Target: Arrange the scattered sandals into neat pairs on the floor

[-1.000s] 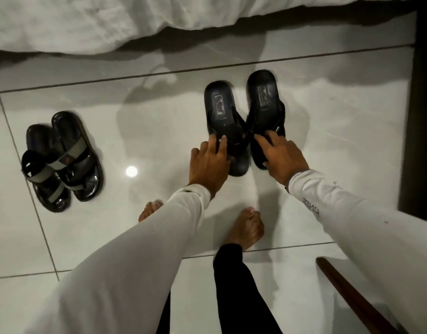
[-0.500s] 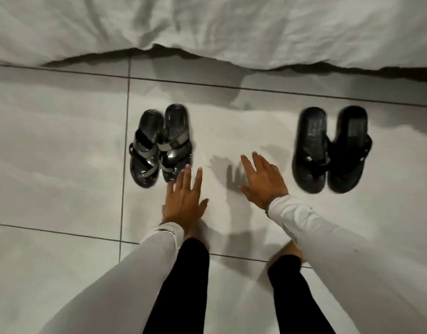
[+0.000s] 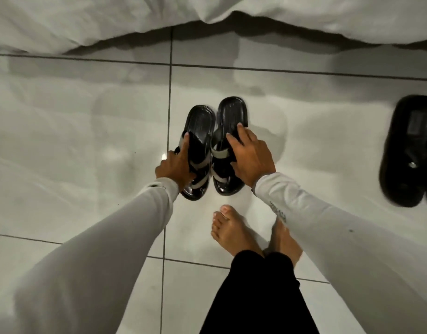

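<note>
My left grip (image 3: 176,167) curled round left strapped sandal (image 3: 200,120); my right grip (image 3: 251,157) clasping right strapped sandal (image 3: 231,109); sandals touching, on floor (image 3: 87,145). Black pair (image 3: 410,150) at right edge.

Open floor (image 3: 62,145) left of strapped sandals (image 3: 229,112); bedding (image 3: 87,18) ahead, black sandals (image 3: 407,150) right.

Strapped sandals (image 3: 231,112) side by side; second pair (image 3: 410,150) well right; bedding (image 3: 111,18) behind
</note>
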`<state>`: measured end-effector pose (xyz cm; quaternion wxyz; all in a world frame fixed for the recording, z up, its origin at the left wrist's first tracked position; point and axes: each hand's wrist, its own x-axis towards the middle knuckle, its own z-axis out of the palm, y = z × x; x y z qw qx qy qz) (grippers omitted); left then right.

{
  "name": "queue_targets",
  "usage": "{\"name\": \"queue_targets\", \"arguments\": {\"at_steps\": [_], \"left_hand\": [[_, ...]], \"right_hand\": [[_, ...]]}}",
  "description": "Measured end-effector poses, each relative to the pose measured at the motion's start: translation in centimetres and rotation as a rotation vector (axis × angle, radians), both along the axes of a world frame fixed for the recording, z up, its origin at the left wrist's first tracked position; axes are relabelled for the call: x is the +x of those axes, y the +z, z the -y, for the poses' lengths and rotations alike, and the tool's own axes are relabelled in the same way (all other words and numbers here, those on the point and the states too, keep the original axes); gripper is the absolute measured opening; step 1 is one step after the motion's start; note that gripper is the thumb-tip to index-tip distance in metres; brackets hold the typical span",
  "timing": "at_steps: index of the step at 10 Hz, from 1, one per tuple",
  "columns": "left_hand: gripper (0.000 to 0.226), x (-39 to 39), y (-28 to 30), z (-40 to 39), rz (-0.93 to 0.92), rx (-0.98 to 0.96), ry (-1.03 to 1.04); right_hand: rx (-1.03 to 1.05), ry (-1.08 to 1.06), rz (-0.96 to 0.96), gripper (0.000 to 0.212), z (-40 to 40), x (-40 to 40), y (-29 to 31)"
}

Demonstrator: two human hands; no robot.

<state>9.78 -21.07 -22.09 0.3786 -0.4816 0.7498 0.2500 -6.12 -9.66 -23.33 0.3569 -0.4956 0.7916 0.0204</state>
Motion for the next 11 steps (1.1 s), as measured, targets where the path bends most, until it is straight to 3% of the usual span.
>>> {"name": "queue_targets", "arguments": {"at_steps": [2,7,9,11], "left_hand": [[0.115,-2.1,-1.6,1.9,-0.052,0.057,0.101],[0.119,-6.1,-2.1,4.3,-0.117,0.065,0.132],[0.121,-7.0,0.3,2.2,-0.119,-0.023,0.120],[0.105,-7.3,5.2,-6.4,-0.263,-0.184,-0.170]], "right_hand": [[0.052,-0.014,-0.049,0.059,0.4,-1.2,-1.8],[0.028,0.001,-0.054,0.053,2.7,-5.7,-1.6],[0.082,-0.062,-0.013,0.092,0.7,-6.1,0.2],[0.188,-0.094,-0.056,0.090,-6.4,-7.1,4.5]]}}
